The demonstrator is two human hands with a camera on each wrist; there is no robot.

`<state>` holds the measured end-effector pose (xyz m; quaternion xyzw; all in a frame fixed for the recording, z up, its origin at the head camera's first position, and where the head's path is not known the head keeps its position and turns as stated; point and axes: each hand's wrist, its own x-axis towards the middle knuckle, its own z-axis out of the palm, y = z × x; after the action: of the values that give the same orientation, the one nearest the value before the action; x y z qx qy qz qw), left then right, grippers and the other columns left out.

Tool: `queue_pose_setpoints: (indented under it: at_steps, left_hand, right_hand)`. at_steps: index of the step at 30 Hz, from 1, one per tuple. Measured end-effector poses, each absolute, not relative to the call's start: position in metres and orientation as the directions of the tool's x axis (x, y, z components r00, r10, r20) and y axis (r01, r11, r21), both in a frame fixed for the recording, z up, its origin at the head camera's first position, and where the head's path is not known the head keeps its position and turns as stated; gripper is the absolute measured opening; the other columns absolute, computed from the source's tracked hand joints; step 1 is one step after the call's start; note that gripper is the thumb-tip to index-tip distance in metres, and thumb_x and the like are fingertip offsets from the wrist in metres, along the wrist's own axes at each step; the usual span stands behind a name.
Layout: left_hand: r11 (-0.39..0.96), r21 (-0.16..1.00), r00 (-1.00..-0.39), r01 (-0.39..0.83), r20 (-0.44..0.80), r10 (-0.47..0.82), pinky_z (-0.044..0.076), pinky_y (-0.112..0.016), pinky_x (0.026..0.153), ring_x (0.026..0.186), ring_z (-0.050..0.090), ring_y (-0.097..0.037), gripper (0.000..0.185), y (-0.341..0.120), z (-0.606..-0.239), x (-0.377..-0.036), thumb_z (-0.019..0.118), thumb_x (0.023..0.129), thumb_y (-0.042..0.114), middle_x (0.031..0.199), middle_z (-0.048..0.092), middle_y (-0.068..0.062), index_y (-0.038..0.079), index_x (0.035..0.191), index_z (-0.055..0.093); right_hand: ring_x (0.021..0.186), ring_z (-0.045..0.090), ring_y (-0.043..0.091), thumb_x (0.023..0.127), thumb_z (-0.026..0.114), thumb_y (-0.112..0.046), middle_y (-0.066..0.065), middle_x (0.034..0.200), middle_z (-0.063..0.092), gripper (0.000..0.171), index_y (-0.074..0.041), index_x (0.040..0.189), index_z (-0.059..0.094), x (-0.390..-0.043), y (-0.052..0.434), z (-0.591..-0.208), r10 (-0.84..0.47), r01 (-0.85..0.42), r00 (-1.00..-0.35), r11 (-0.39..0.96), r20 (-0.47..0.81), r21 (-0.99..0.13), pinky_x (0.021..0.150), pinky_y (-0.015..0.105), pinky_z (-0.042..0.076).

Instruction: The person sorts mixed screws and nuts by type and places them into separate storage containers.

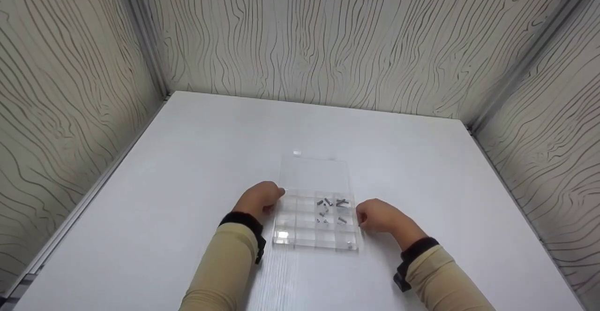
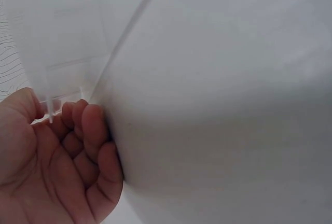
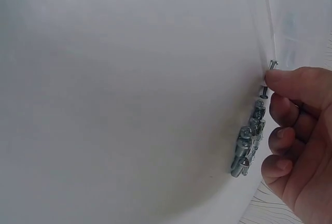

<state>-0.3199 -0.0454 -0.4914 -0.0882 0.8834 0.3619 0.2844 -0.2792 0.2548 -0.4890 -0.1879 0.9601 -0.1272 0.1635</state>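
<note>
Sitting where: a clear plastic box (image 1: 315,224) lies flat on the white table (image 1: 164,184), near the front edge, between the two hands.
Box: it has many small square rooms. Its see-through lid (image 1: 315,174) is open and lies flat on the table behind it.
Screws: a few small grey screws (image 1: 330,208) sit in the rooms near the back right. The other rooms look bare from above.
Left hand: the left hand (image 1: 259,199) is at the box's back left corner. Its fingers (image 2: 93,125) are curled, and the thumb and fingers seem to pinch the thin clear edge there.
Right hand: the right hand (image 1: 377,215) is at the right side of the box. Its fingers (image 3: 290,81) are curled too, and the top finger presses on the side wall, close to the screws (image 3: 249,138) and to a small metal pin. I cannot tell if it truly grips the wall or only touches it.
What could go wrong: I think the box could tip or slide if one hand pulls harder than the other. Then the screws could jump into other rooms or roll onto the table. The plastic is thin and smooth, so fingers could slip off it. The open lid could flop and bump the hands.
Around: striped wood-look walls (image 1: 309,39) stand on three sides. Both arms wear tan sleeves (image 1: 225,269) with black wrist bands (image 1: 241,219).
</note>
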Motion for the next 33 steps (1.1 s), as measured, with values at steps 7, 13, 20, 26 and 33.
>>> queue_pose_setpoints:
  at_steps: [7,13,20,26,33]
  left_hand:
    - [0.761,0.562,-0.829,-0.324,-0.556,0.058,0.037,-0.034,0.053,0.044,0.031,-0.018,0.05,-0.043,-0.494,-0.322,0.041,0.088,0.04,0.048,0.03,-0.001,0.014,0.045,0.034]
    - [0.773,0.563,-0.84,-0.292,-0.538,0.074,0.035,-0.033,0.05,0.043,0.03,-0.018,0.052,-0.044,-0.495,-0.323,0.04,0.088,0.038,0.047,0.03,-0.002,0.014,0.044,0.032]
    - [0.749,0.572,-0.834,-0.334,-0.55,0.048,0.035,-0.033,0.049,0.04,0.031,-0.017,0.052,-0.045,-0.494,-0.321,0.041,0.088,0.039,0.044,0.031,-0.001,0.014,0.043,0.034]
    - [0.779,0.553,-0.841,-0.295,-0.538,0.063,0.037,-0.034,0.052,0.041,0.033,-0.018,0.053,-0.045,-0.494,-0.321,0.04,0.088,0.04,0.043,0.03,0.0,0.013,0.043,0.034]
    - [0.754,0.563,-0.827,-0.339,-0.56,0.047,0.037,-0.034,0.049,0.039,0.031,-0.016,0.052,-0.045,-0.493,-0.32,0.04,0.088,0.041,0.042,0.031,0.0,0.014,0.043,0.037]
  right_hand:
    - [0.056,0.047,0.014,0.07,0.061,-0.002,-0.003,0.06,0.049,0.016,-0.014,0.064,0.052,-0.278,0.255,-0.477,-0.329,-0.24,-0.894,0.925,-0.304,-0.294,0.051,0.028,0.039]
    - [0.054,0.052,0.015,0.073,0.062,-0.003,0.001,0.063,0.052,0.015,-0.013,0.066,0.053,-0.279,0.252,-0.464,-0.29,-0.169,-0.88,0.932,-0.377,-0.322,0.048,0.029,0.042]
    - [0.054,0.05,0.013,0.074,0.058,-0.002,-0.002,0.064,0.05,0.016,-0.016,0.066,0.053,-0.277,0.236,-0.454,-0.405,-0.28,-0.854,0.887,-0.326,-0.367,0.047,0.028,0.042]
    - [0.057,0.045,0.008,0.071,0.06,-0.007,-0.009,0.06,0.046,0.016,-0.019,0.064,0.052,-0.274,0.213,-0.452,-0.534,-0.452,-0.816,0.828,-0.221,-0.33,0.051,0.025,0.038]
    - [0.057,0.041,0.007,0.07,0.057,-0.004,-0.01,0.059,0.044,0.017,-0.019,0.065,0.052,-0.271,0.203,-0.458,-0.578,-0.523,-0.793,0.808,-0.194,-0.271,0.05,0.023,0.036]
